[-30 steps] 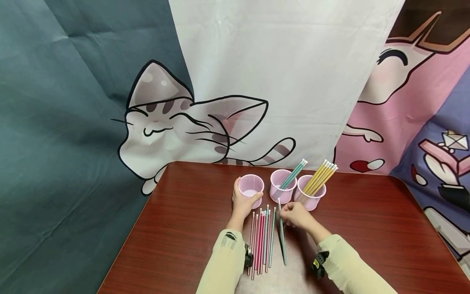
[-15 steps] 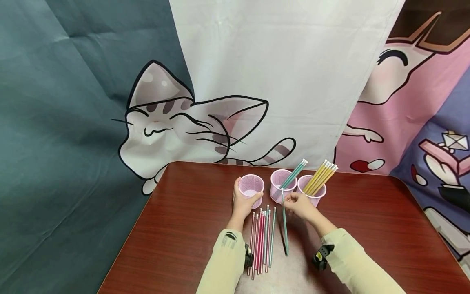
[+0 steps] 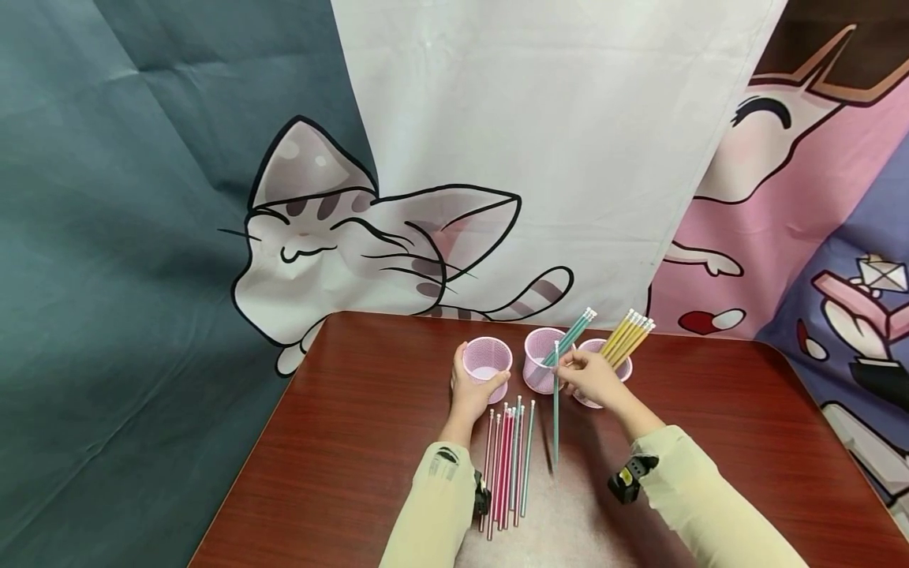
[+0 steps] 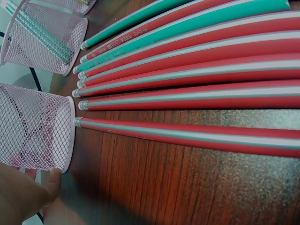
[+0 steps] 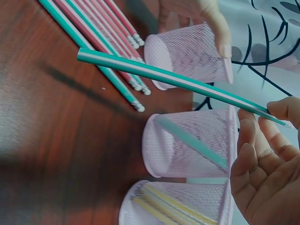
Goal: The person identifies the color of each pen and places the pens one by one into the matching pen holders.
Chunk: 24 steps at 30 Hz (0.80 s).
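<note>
My left hand (image 3: 470, 396) grips a pink mesh pencil cup (image 3: 487, 351) with nothing inside, standing on the table. Between thumb and fingers, my right hand (image 3: 591, 380) pinches a green pencil (image 5: 173, 80) near its white eraser end. That pencil hangs above the table in front of the middle mesh cup (image 3: 536, 380), its lower end toward me. Several green pencils (image 3: 570, 338) lean in the middle cup. Behind my right hand, the right mesh cup (image 3: 589, 401) bears several yellow pencils (image 3: 628, 338) and is partly hidden.
Several red pencils (image 4: 187, 96) and a few green pencils (image 4: 126, 23) lie side by side on the brown table (image 3: 341, 442), erasers toward the cups. A cartoon-printed cloth (image 3: 454, 142) hangs behind the table's far edge.
My right hand has lifted the green pencil off the table and carried it up and away from me, toward the middle cup. The left hand and its cup stay in place.
</note>
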Motion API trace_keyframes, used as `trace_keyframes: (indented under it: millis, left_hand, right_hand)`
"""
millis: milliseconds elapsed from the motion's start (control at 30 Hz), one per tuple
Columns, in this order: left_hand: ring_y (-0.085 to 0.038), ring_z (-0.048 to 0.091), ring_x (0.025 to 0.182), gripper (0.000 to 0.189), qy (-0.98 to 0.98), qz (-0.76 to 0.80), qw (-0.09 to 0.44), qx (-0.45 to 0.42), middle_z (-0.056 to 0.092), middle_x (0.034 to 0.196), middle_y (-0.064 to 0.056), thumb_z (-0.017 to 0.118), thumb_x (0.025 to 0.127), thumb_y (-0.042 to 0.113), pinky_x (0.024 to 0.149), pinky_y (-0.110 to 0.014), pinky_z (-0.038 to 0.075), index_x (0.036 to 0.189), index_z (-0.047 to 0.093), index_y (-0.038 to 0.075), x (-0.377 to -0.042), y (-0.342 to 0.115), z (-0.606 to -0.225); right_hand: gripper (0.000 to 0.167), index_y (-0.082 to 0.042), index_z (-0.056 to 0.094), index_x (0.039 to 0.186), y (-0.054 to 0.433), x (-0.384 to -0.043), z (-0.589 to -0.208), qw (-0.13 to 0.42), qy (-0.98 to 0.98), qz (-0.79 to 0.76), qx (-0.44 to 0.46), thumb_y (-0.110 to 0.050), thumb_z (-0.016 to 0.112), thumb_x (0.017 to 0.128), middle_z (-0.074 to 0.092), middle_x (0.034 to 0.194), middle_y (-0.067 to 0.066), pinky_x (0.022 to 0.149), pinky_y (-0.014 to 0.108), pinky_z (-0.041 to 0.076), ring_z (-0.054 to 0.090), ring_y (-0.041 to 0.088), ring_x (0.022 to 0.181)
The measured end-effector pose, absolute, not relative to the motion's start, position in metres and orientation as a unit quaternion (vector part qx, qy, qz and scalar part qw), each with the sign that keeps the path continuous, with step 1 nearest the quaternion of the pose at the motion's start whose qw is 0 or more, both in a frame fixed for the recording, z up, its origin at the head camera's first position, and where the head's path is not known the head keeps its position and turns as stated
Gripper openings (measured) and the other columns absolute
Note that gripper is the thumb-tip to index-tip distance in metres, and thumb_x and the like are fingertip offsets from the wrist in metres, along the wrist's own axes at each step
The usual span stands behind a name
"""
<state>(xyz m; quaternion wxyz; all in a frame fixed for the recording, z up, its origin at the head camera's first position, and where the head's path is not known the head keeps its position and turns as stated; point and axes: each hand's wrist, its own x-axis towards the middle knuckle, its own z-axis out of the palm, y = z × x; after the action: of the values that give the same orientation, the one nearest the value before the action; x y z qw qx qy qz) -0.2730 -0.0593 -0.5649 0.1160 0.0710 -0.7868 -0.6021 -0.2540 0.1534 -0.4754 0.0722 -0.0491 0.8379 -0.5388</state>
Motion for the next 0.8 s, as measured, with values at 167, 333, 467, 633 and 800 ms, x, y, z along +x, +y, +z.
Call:
trace_keyframes:
  millis: [167, 333, 467, 633, 800]
  left_hand:
    - [-0.026, 0.041, 0.121, 0.097, -0.787, -0.603, 0.112, 0.074, 0.042, 0.137, -0.007, 0.086, 0.059, 0.029, 0.099, -0.044, 0.032, 0.139, 0.032, 0.026, -0.272, -0.058, -0.564]
    - [-0.027, 0.041, 0.121, 0.097, -0.788, -0.601, 0.113, 0.071, 0.042, 0.137, -0.008, 0.086, 0.059, 0.03, 0.099, -0.045, 0.032, 0.14, 0.032, 0.025, -0.271, -0.058, -0.564]
    - [-0.027, 0.042, 0.12, 0.097, -0.787, -0.601, 0.116, 0.07, 0.042, 0.136, -0.009, 0.086, 0.059, 0.029, 0.098, -0.045, 0.033, 0.139, 0.032, 0.024, -0.271, -0.057, -0.564]
    - [-0.029, 0.041, 0.12, 0.097, -0.788, -0.601, 0.112, 0.075, 0.042, 0.136, -0.008, 0.086, 0.059, 0.029, 0.098, -0.045, 0.033, 0.139, 0.032, 0.025, -0.271, -0.058, -0.563]
    - [-0.031, 0.041, 0.121, 0.097, -0.788, -0.601, 0.113, 0.075, 0.041, 0.136, -0.009, 0.086, 0.059, 0.029, 0.098, -0.046, 0.033, 0.139, 0.032, 0.025, -0.27, -0.06, -0.561]
  right_hand:
    - [0.014, 0.006, 0.057, 0.089, 0.158, -0.259, -0.465, 0.049, 0.848, -0.524, -0.055, -0.007, 0.06, 0.085, 0.062, 0.064, 0.011, 0.045, 0.03, 0.048, 0.057, 0.012, 0.051]
    - [0.016, 0.006, 0.058, 0.091, 0.161, -0.263, -0.455, 0.028, 0.855, -0.515, -0.054, -0.009, 0.06, 0.085, 0.064, 0.071, 0.013, 0.049, 0.033, 0.05, 0.057, 0.008, 0.053]
    - [0.018, 0.006, 0.058, 0.093, 0.161, -0.266, -0.448, 0.024, 0.853, -0.518, -0.05, -0.011, 0.061, 0.086, 0.063, 0.07, 0.007, 0.048, 0.028, 0.048, 0.056, 0.007, 0.053]
    - [0.021, 0.007, 0.056, 0.095, 0.16, -0.267, -0.439, 0.02, 0.844, -0.534, -0.044, -0.011, 0.061, 0.086, 0.061, 0.068, 0.008, 0.048, 0.024, 0.048, 0.055, 0.006, 0.054]
    - [0.022, 0.005, 0.056, 0.097, 0.16, -0.271, -0.434, -0.006, 0.839, -0.543, -0.023, -0.014, 0.061, 0.087, 0.064, 0.076, 0.01, 0.052, 0.026, 0.05, 0.061, 0.009, 0.061]
